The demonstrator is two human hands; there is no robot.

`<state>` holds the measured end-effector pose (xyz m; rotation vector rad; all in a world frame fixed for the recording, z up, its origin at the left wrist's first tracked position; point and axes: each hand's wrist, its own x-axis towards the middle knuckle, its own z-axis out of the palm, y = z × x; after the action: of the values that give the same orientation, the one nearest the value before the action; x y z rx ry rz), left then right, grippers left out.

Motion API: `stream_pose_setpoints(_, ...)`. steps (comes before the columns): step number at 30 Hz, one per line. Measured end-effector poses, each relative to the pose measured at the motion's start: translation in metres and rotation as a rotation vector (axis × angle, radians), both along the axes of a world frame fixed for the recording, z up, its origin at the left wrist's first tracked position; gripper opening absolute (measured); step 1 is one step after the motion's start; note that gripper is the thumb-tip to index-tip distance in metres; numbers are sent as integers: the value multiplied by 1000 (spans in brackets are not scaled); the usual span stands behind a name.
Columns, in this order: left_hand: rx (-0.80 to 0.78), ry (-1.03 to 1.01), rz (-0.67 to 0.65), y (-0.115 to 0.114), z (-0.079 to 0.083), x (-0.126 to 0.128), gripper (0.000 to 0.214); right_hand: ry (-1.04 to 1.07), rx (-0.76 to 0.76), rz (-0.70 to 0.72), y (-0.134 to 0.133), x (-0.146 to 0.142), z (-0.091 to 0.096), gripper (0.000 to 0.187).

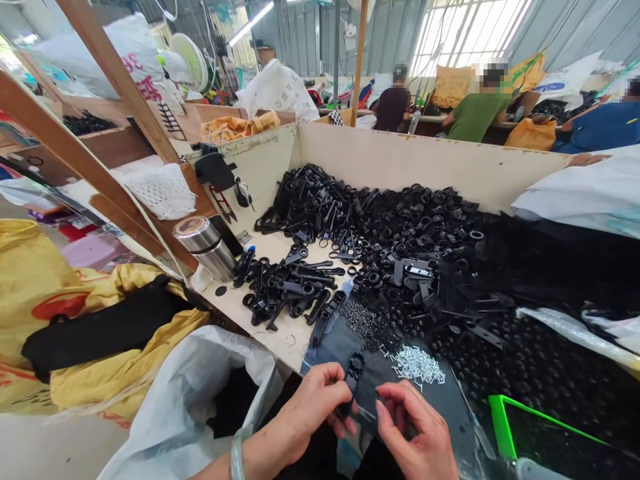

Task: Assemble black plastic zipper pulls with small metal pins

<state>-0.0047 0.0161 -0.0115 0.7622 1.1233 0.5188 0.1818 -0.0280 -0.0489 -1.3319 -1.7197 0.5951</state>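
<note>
A small black piece (377,395), seemingly pinched in the right hand's (417,430) nearly closed fingertips, could be dropped by a loose pinch and lost among dark loose parts (367,325) ahead. Between the hands, a ring-ended black plastic part (355,371) is gripped by the left hand's (316,400) curled fingers, its long axis directed away, ring foremost, angled slightly right.

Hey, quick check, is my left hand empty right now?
No, the left hand grips a long black part between thumb and fingers, its ringed end sticking out.
</note>
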Motion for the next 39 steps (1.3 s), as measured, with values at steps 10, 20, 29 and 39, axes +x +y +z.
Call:
stream_pose_setpoints(10, -43, -80, 5, -20, -3, 3, 67, -52, -44, 2, -9, -9, 0, 8)
stream_pose_setpoints(20, 24, 16, 6, -27, -26, 6, 63, -125, -23, 38, -8, -10, -4, 11)
stream_pose_setpoints(29, 41, -2, -11, -31, -26, 6, 40, -212, 63, 59, -5, -11, -5, 12)
stream_pose_setpoints(39, 153, 95, -46, -36, -40, 6, 34, -282, 178, 96, -10, -9, -10, 15)
